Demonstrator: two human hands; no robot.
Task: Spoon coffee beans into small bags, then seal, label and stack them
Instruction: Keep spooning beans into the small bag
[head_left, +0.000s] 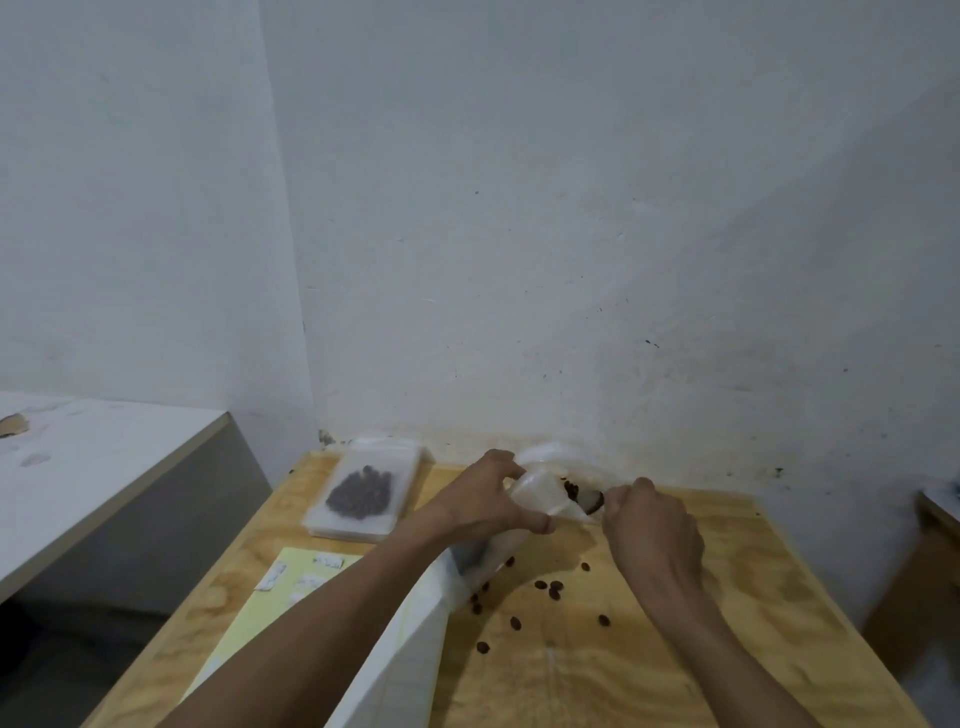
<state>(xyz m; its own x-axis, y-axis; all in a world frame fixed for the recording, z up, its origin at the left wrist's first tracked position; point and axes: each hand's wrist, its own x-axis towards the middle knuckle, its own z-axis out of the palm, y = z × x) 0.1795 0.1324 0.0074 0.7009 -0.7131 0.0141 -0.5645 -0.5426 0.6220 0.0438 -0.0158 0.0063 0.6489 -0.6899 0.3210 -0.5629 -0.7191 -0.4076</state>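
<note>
At the far left stands a white counter (104, 457), lower and apart from the wooden tabletop (597, 665) where the work is done. On the left part of the tabletop lies a pale yellow sheet (244, 623), and on its far end there are some small white labels (327, 561); what is written on them is too small to read.

Behind the sheet, near the wall (571, 208), lies a filled small bag (363, 493) — flat, clear, with a dark heap of coffee beans showing through it. It seems to lie on top of other bags of the same kind, but how many I cannot tell.

In the middle, the left hand (485, 501) holds a small clear bag (540, 499) by its mouth, with the fingers curled over the upper edge and the thumb under it, so the mouth is open toward the right. Below this hand a large white bag (405, 654) rises from the near edge of the tabletop and passes under the left forearm.

The right hand (652, 535) is just beside the mouth of the small bag, its fingers closed around a spoon (589, 500) — only the dark tip with some beans is visible, at the opening of the bag. Behind both hands a white container (550, 457) is partly seen; its content is hidden.

Between the forearms and toward the right, loose coffee beans (550, 587) are scattered on the wood, apart from one another. At the far right edge a piece of another wooden furniture (930, 561) is seen, blurred.
</note>
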